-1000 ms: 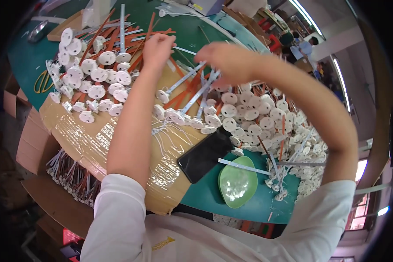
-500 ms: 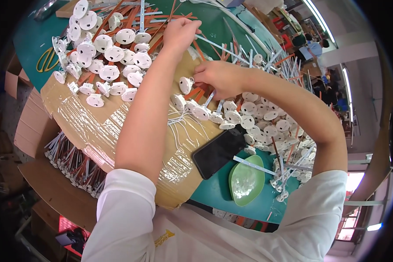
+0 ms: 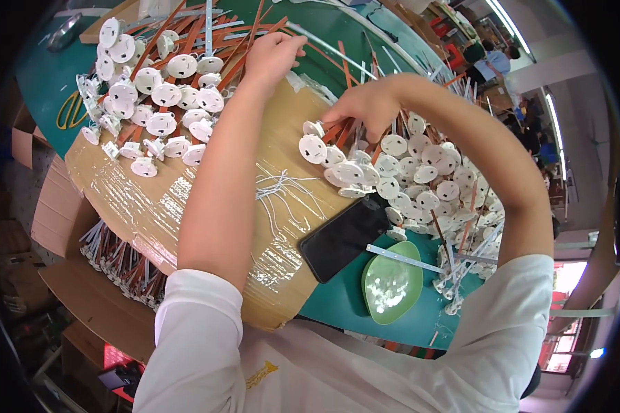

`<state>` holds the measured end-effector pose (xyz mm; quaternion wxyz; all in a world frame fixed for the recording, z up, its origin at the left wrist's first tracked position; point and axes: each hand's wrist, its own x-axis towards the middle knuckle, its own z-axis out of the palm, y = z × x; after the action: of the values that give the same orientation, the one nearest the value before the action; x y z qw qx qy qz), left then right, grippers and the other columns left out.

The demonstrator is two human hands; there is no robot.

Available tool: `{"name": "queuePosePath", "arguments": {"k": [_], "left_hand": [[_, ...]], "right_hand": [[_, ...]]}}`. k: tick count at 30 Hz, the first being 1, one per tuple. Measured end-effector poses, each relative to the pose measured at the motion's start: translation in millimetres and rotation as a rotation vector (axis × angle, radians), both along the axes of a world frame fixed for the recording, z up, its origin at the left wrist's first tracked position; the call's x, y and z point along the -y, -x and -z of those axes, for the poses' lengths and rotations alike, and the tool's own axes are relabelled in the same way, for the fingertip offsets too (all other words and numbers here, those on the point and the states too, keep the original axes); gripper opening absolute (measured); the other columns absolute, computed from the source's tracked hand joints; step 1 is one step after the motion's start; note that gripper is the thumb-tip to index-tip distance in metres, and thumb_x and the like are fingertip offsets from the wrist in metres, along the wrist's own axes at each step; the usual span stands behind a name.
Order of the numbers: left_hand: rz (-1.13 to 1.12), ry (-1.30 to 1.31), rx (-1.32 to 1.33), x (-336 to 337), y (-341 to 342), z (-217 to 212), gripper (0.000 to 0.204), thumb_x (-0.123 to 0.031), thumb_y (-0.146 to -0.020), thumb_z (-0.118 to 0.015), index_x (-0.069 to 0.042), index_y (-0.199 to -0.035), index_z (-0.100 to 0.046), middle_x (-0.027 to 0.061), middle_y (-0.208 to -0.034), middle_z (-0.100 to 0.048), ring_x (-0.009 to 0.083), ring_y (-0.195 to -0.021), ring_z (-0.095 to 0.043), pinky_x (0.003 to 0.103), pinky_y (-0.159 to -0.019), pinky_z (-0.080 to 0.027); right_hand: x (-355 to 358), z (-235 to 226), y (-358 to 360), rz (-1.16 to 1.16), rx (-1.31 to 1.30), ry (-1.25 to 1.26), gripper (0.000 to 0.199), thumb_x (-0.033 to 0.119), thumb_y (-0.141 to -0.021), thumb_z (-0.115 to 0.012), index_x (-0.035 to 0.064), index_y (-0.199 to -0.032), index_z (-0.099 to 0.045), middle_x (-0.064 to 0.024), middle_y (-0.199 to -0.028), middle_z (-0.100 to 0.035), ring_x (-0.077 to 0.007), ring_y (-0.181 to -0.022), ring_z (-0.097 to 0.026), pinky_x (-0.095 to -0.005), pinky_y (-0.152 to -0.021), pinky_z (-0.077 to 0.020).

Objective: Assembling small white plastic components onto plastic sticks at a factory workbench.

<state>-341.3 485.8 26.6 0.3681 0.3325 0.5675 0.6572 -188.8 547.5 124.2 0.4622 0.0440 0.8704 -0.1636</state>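
Black phone (image 3: 344, 237) beside white discs (image 3: 426, 174)

No words or numbers can be read; the yellow mark (image 3: 262, 375) on the white shirt (image 3: 365, 368) is illegible.

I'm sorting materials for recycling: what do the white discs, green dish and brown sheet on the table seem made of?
White discs: probably satin moulded plastic, given their uniform rounds and neat cutouts.
Green dish: likely smooth plastic, thin-rimmed and evenly coloured.
Brown sheet: apparently matte cardboard, its edge ragged, partly under shiny clear tape.
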Motion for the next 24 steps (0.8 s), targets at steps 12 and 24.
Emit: {"name": "queuePosePath", "arguments": {"k": [12,24], "left_hand": [[-0.025,0.029,-0.005,-0.9,0.3,-2.0,0.028,-0.031,-0.086,-0.064,-0.003,-0.089,-0.065,0.0039,-0.089,-0.067,0.0142,-0.080,-0.061,0.029,-0.077,-0.047],[0.033,0.066,-0.090,0.3,2.1,6.4,0.029,-0.036,-0.089,-0.062,-0.008,-0.094,-0.063,0.0017,-0.094,-0.067,0.0117,-0.083,-0.059,0.025,-0.070,-0.044]], "right_hand": [[21.5,-9.6,-16.3,-0.256,0.121,-0.355,0.046,0.015,-0.060,-0.080,0.0222,-0.100,-0.060,0.0048,-0.082,-0.069,-0.0238,-0.096,-0.064,-0.0711,-0.099,-0.0179],[-0.3,1.3,-24.5,-0.155,-0.090,0.002,0.031,0.000,-0.061,-0.072,0.0054,-0.089,-0.062,-0.0110,-0.077,-0.066,-0.0349,-0.075,-0.061,-0.0408,-0.065,-0.0461]]}}
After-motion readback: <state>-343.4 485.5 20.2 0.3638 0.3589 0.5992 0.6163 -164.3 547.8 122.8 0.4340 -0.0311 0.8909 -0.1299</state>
